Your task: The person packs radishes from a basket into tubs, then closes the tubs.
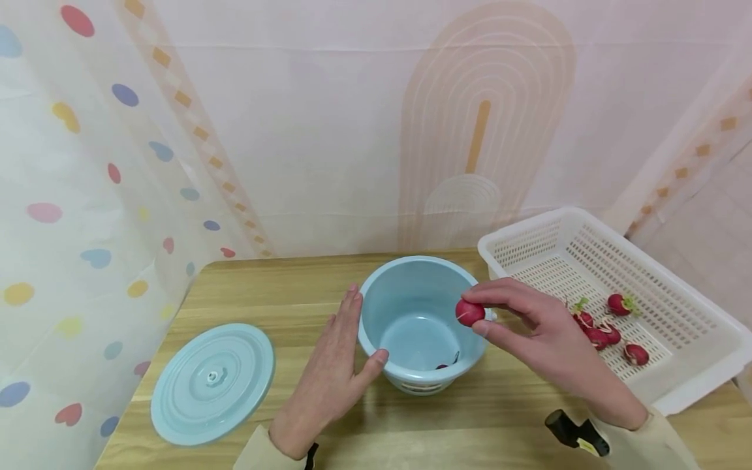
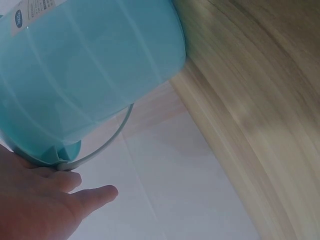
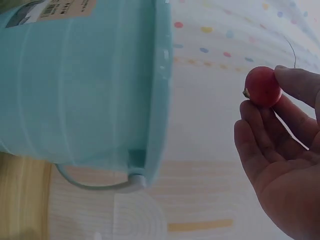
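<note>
A light-blue plastic bucket (image 1: 420, 274) stands upright on the wooden table. My left hand (image 1: 329, 365) rests against its left rim with straight fingers; in the left wrist view the hand (image 2: 40, 200) lies by the rim where the handle joins. Between thumb and fingertips, my right hand (image 1: 534, 326) pinches a red radish (image 1: 470, 313) over the bucket's right rim. The right wrist view shows this radish (image 3: 263, 87) with its thin root and trimmed stem end, held above the rim. Low inside the bucket, a dark red bit, mostly hidden by the front wall, shows beside a thin root.
On the right stands a white perforated basket (image 1: 681, 281) with several radishes (image 1: 598, 337) in it. A round light-blue lid (image 1: 213, 385) lies on the table (image 1: 294, 287) at the left. Behind the table hangs a patterned cloth (image 1: 329, 130).
</note>
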`<state>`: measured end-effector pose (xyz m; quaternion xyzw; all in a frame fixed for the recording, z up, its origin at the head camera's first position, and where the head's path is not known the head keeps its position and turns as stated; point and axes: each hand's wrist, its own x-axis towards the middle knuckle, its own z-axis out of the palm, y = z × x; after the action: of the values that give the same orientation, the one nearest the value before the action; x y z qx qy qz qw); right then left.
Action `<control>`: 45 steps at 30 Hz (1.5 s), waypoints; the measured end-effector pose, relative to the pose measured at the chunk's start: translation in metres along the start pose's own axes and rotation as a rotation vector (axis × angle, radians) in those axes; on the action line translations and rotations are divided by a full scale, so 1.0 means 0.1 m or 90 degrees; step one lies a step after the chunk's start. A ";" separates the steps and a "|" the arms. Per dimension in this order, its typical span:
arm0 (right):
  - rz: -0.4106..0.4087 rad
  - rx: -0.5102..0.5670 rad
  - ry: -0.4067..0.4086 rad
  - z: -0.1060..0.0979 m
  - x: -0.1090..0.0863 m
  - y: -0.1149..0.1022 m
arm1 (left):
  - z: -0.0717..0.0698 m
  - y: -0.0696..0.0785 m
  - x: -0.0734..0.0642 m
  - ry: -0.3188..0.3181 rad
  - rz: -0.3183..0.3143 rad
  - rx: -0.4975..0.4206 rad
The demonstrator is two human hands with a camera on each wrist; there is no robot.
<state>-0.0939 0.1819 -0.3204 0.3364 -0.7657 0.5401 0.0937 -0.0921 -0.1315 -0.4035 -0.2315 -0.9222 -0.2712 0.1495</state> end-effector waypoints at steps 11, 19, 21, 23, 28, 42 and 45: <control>-0.039 -0.108 -0.012 0.22 0.14 0.28 | 0.00 0.00 0.01 -0.007 -0.003 0.001; -0.079 -0.203 -0.042 0.31 0.21 0.39 | -0.01 0.02 0.01 -0.014 -0.016 0.002; -0.095 -0.217 -0.050 0.32 0.22 0.40 | -0.01 0.02 0.01 -0.014 -0.016 0.001; -0.096 -0.239 -0.061 0.32 0.23 0.41 | -0.01 0.02 0.01 -0.013 -0.015 0.001; -0.071 -0.287 -0.087 0.31 0.25 0.43 | -0.01 0.02 0.00 -0.009 -0.013 0.006; -0.058 -0.371 -0.161 0.35 0.34 0.43 | -0.01 -0.02 -0.01 -0.007 0.000 0.009; -0.049 -0.378 -0.168 0.36 0.36 0.43 | -0.01 -0.02 0.00 -0.007 0.001 0.007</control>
<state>-0.1394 0.1436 -0.3493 0.3903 -0.8820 0.2409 0.1084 -0.0924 -0.1332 -0.4040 -0.2333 -0.9243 -0.2646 0.1460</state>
